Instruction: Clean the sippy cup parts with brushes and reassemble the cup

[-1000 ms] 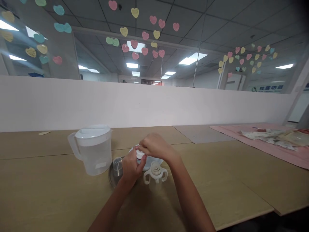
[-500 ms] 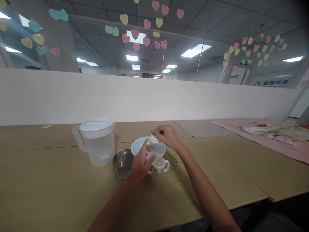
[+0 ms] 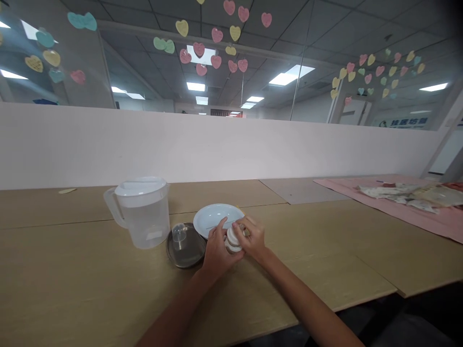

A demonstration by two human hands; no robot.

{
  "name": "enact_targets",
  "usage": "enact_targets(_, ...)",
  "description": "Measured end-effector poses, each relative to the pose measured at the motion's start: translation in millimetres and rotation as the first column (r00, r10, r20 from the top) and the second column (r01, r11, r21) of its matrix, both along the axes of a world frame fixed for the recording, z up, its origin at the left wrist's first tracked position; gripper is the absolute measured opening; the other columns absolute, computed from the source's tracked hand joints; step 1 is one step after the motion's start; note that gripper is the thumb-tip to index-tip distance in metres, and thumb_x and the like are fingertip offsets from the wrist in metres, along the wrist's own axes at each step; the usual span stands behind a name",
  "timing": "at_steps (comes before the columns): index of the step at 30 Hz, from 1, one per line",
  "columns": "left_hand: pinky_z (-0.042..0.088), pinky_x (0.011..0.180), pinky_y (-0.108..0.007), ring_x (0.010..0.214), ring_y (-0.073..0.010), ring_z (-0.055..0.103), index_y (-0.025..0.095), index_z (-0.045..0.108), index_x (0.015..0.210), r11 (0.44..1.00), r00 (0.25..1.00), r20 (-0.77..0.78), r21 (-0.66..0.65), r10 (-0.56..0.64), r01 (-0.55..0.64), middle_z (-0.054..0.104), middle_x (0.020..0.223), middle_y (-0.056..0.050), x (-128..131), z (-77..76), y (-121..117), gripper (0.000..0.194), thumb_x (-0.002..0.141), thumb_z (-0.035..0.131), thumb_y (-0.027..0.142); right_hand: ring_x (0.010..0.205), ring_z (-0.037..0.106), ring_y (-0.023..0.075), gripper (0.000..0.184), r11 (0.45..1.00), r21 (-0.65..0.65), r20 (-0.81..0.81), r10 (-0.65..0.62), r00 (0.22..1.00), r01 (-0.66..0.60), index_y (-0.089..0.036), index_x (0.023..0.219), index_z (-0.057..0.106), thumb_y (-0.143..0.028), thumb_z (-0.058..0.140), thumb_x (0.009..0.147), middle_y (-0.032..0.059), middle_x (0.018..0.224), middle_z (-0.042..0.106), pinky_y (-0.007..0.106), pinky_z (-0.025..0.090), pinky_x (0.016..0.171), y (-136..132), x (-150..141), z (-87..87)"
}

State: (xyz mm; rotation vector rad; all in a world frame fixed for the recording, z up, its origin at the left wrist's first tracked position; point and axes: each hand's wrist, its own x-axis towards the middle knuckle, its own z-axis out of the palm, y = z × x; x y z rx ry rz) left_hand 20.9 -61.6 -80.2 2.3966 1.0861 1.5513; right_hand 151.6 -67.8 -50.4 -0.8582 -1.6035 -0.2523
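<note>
Comparing with half a second ago, your right hand (image 3: 253, 237) has come down from above the white plate (image 3: 213, 218) and now meets your left hand (image 3: 216, 250) over the small white bottle (image 3: 232, 241), which both hands pinch between their fingertips; the green utensil that lay to the right of the plate is now hidden. You work on a pale wooden table (image 3: 90, 284), with a lidded clear pitcher (image 3: 142, 211) at the left and a steel dish (image 3: 186, 250) holding a small clear cap (image 3: 178, 233) just beside the plate. A pink cloth (image 3: 427, 217) strewn with packets lies well apart at the right. Behind runs a white partition (image 3: 224, 149) under glass dotted with paper hearts (image 3: 217, 48). The bottle stands upright, long axis vertical, its ringed top upward, just in front of the plate.
</note>
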Motion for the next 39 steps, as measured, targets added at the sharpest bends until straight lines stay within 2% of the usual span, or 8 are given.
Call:
enact_targets(7, 0.046, 0.083, -0.038, 0.096, -0.0251, 0.058, 0.017, 0.034, 0.129, 0.999, 1.0, 0.009, -0.032, -0.023, 0.023, 0.062, 0.101, -0.008, -10.0, -4.5, 3.0, 0.079, 0.057, 0.066, 0.027, 0.071, 0.051, 0.015, 0.013, 0.969, -0.176, 0.007, 0.175, 0.985, -0.171, -0.019, 0.075, 0.056, -0.031, 0.054, 0.081, 0.0024, 0.075, 0.054, 0.027, 0.041, 0.066, -2.2, -6.7, -1.8)
enact_targets(13, 0.045, 0.087, -0.039, 0.1, -0.0248, 0.057, 0.018, 0.036, 0.126, 0.999, 0.999, -0.009, -0.008, -0.035, 0.035, 0.058, 0.113, -0.01, -12.9, -6.0, 4.4, 0.075, 0.058, 0.064, 0.024, 0.075, 0.051, 0.0158, 0.016, 0.92, -0.305, -0.011, 0.257, 0.966, -0.248, -0.02, 0.071, 0.054, -0.03, 0.065, 0.067, 0.0013, 0.076, 0.056, 0.028, 0.042, 0.071, 1.4, -7.6, -0.2)
enact_targets(20, 0.046, 0.087, -0.041, 0.104, -0.0262, 0.055, 0.018, 0.038, 0.121, 0.995, 0.999, -0.042, 0.103, -0.006, 0.011, 0.057, 0.114, -0.012, -13.7, -2.5, 1.5, 0.066, 0.063, 0.066, 0.034, 0.08, 0.055, 0.0159, 0.018, 0.706, -0.471, -0.134, 0.536, 0.833, -0.53, -0.019, 0.085, 0.062, -0.019, 0.057, 0.067, 0.0017, 0.085, 0.058, 0.026, 0.044, 0.071, -5.2, -0.7, 13.5)
enact_targets(22, 0.045, 0.088, -0.043, 0.103, -0.0265, 0.055, 0.017, 0.036, 0.123, 0.989, 0.998, -0.056, 0.149, 0.012, -0.003, 0.058, 0.112, -0.012, -13.5, -0.1, 0.5, 0.069, 0.064, 0.066, 0.037, 0.081, 0.055, 0.0168, 0.021, 0.683, -0.462, -0.165, 0.562, 0.811, -0.567, -0.019, 0.087, 0.062, -0.02, 0.053, 0.069, 0.002, 0.086, 0.058, 0.028, 0.044, 0.073, -6.0, 0.3, 14.3)
enact_targets(25, 0.044, 0.089, -0.043, 0.101, -0.0262, 0.057, 0.016, 0.033, 0.126, 0.985, 0.997, -0.075, 0.171, 0.022, -0.009, 0.06, 0.11, -0.013, -13.7, 2.0, 0.7, 0.072, 0.066, 0.064, 0.039, 0.082, 0.054, 0.0182, 0.021, 0.716, -0.432, -0.132, 0.552, 0.824, -0.548, -0.018, 0.088, 0.061, -0.025, 0.05, 0.072, 0.0026, 0.084, 0.058, 0.031, 0.043, 0.076, -5.0, -0.6, 9.6)
enact_targets(31, 0.039, 0.093, -0.044, 0.101, -0.0273, 0.056, 0.015, 0.031, 0.129, 0.974, 0.988, -0.155, 0.224, 0.019, 0.016, 0.06, 0.111, -0.013, -14.7, 1.8, 5.0, 0.071, 0.068, 0.059, 0.037, 0.086, 0.053, 0.0205, 0.03, 0.917, -0.145, -0.077, 0.363, 0.928, -0.371, -0.018, 0.102, 0.054, -0.032, 0.052, 0.076, 0.0064, 0.091, 0.058, 0.036, 0.041, 0.081, -0.7, -5.5, -14.1)
enact_targets(35, 0.043, 0.087, -0.042, 0.094, -0.0254, 0.058, 0.016, 0.042, 0.113, 0.965, 0.994, -0.097, 0.261, 0.043, -0.016, 0.061, 0.101, -0.011, -12.5, 0.7, 4.9, 0.051, 0.069, 0.057, 0.037, 0.076, 0.053, 0.0181, 0.034, 0.969, -0.064, -0.24, 0.218, 0.946, -0.239, -0.018, 0.111, 0.047, -0.031, 0.049, 0.079, 0.003, 0.078, 0.054, 0.036, 0.043, 0.078, 2.8, -6.3, -29.9)
enact_targets(39, 0.047, 0.076, -0.037, 0.084, -0.0233, 0.058, 0.017, 0.046, 0.098, 0.97, 0.999, -0.026, 0.238, 0.048, -0.041, 0.06, 0.089, -0.007, -12.7, -2.5, 4.8, 0.042, 0.066, 0.06, 0.04, 0.07, 0.052, 0.0178, 0.024, 0.994, -0.007, -0.208, 0.108, 0.972, -0.112, -0.018, 0.1, 0.051, -0.029, 0.047, 0.079, 0.0033, 0.073, 0.054, 0.033, 0.043, 0.067, 2.5, -7.7, -34.7)
